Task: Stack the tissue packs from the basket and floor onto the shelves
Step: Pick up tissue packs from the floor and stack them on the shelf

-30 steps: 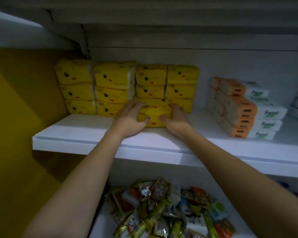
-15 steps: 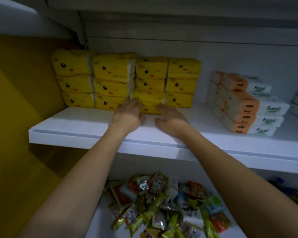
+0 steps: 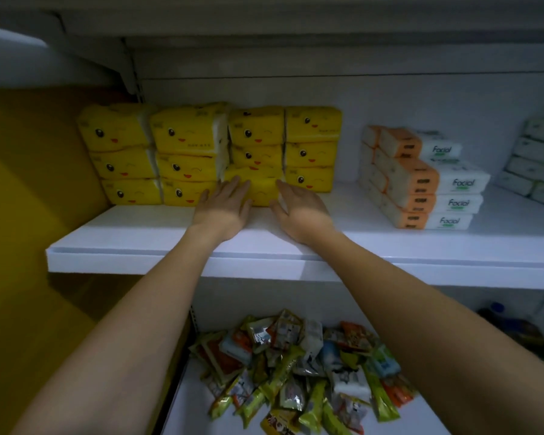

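Yellow tissue packs with cartoon faces stand in several stacked columns at the back left of a white shelf (image 3: 170, 246). One yellow pack (image 3: 261, 188) lies at the bottom of the third column, a little crooked. My left hand (image 3: 223, 208) has straight fingers whose tips touch this pack's left front. My right hand (image 3: 299, 208) is just in front of its right side, fingers spread and relaxed, holding nothing. The basket and floor are out of view.
Orange-and-white "Facial" tissue packs (image 3: 421, 180) are stacked to the right on the same shelf, with green-white packs (image 3: 537, 161) at the far right. A pile of snack packets (image 3: 292, 368) fills the lower shelf. A yellow wall (image 3: 22, 215) bounds the left.
Both hands pushed the yellow pack back under the third column, then let go and opened. The pack now sits in line with the stacks.
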Motion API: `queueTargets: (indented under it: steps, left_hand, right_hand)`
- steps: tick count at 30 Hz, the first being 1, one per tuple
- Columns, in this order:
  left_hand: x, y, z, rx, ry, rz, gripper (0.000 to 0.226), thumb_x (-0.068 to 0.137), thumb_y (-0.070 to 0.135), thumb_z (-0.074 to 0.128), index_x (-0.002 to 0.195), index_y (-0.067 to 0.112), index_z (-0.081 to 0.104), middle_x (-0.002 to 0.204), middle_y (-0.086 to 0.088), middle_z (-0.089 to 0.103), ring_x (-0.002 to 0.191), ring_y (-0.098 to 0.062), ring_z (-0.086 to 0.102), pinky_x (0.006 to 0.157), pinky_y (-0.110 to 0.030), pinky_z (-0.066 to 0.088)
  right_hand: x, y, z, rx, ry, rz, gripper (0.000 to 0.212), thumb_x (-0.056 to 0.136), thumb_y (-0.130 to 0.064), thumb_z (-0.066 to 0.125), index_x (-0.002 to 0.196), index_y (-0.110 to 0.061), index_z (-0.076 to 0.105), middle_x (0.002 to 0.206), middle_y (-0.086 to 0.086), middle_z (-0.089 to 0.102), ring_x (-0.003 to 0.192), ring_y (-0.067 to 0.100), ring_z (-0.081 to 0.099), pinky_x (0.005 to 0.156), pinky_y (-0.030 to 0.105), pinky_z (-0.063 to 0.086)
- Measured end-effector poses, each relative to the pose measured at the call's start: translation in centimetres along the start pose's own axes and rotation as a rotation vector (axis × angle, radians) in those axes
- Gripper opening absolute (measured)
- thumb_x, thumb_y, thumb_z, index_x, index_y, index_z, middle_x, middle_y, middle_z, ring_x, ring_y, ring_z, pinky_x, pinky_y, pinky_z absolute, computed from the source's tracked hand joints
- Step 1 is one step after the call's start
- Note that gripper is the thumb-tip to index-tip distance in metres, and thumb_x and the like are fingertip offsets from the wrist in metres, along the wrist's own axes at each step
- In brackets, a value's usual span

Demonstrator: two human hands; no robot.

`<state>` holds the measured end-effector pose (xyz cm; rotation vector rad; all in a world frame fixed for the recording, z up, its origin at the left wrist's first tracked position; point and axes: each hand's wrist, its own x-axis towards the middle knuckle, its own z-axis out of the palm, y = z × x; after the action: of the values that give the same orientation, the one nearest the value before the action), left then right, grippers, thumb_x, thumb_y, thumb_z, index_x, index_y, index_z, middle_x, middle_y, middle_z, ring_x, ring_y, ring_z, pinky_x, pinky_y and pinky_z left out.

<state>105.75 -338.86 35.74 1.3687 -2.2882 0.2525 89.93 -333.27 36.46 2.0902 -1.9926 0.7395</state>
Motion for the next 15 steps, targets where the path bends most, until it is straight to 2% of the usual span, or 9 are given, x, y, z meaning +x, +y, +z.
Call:
queueTargets:
  steps: [3,6,8,10,13,15]
  left_hand:
    - [-1.2,2.0,-1.4,-0.034,-0.012,-0.013,0.050,0.100,0.034,0.032,0.148,0.020,0.023,0.156,-0.003,0.019,0.141,-0.029,0.023,0.113,-0.045,0.022]
    - [-3.3,6.3,-2.6,-0.018,0.031,0.133,0.051,0.099,0.035,0.029,0.146,0.015,0.028,0.152,-0.007,0.029,0.136,-0.028,0.032,0.108,-0.043,0.028]
    - [-5.2,10.4,-3.1,-0.076,0.043,0.240,0.061,0.093,0.043,0.018,0.143,0.012,0.034,0.147,-0.010,0.038,0.133,-0.028,0.037,0.105,-0.041,0.030]
    - [-7.1,14.7,-3.1,-0.170,0.051,0.338,0.067,0.087,0.044,0.017,0.140,0.009,0.040,0.145,-0.011,0.042,0.133,-0.027,0.038,0.106,-0.038,0.029]
    - [-10.2,22.1,-1.9,-0.290,0.021,0.495,0.053,0.093,0.034,0.030,0.138,0.008,0.043,0.143,-0.011,0.044,0.132,-0.027,0.040,0.105,-0.036,0.028]
    - [-12.7,27.9,-0.6,-0.342,-0.015,0.618,0.048,0.095,0.031,0.036,0.138,0.010,0.042,0.144,-0.009,0.043,0.132,-0.025,0.039,0.107,-0.037,0.027]
  right_hand:
    - [-2.7,0.3,-1.7,-0.055,0.074,-0.073,0.051,0.099,-0.034,0.036,0.145,-0.015,0.028,0.148,0.006,0.035,0.134,0.023,0.033,0.108,0.033,0.022]
    - [-7.2,2.1,-3.7,-0.089,0.042,-0.075,0.049,0.099,-0.034,0.036,0.144,-0.014,0.031,0.147,0.007,0.038,0.134,0.024,0.033,0.109,0.035,0.022]
    - [-11.2,4.1,-5.4,-0.096,0.042,-0.041,0.052,0.098,-0.038,0.032,0.142,-0.010,0.035,0.146,0.010,0.039,0.134,0.025,0.035,0.110,0.038,0.023]
    - [-16.0,6.5,-7.2,-0.123,0.050,0.020,0.063,0.093,-0.045,0.022,0.140,-0.007,0.038,0.144,0.013,0.042,0.133,0.027,0.039,0.109,0.040,0.026]
    - [-24.9,10.9,-9.2,-0.211,0.011,0.188,0.064,0.092,-0.048,0.020,0.143,-0.011,0.033,0.149,0.009,0.035,0.137,0.025,0.033,0.112,0.040,0.020]
    - [-31.5,13.3,-10.4,-0.251,0.026,0.300,0.073,0.085,-0.052,0.014,0.140,-0.012,0.039,0.146,0.009,0.039,0.135,0.025,0.037,0.112,0.041,0.022]
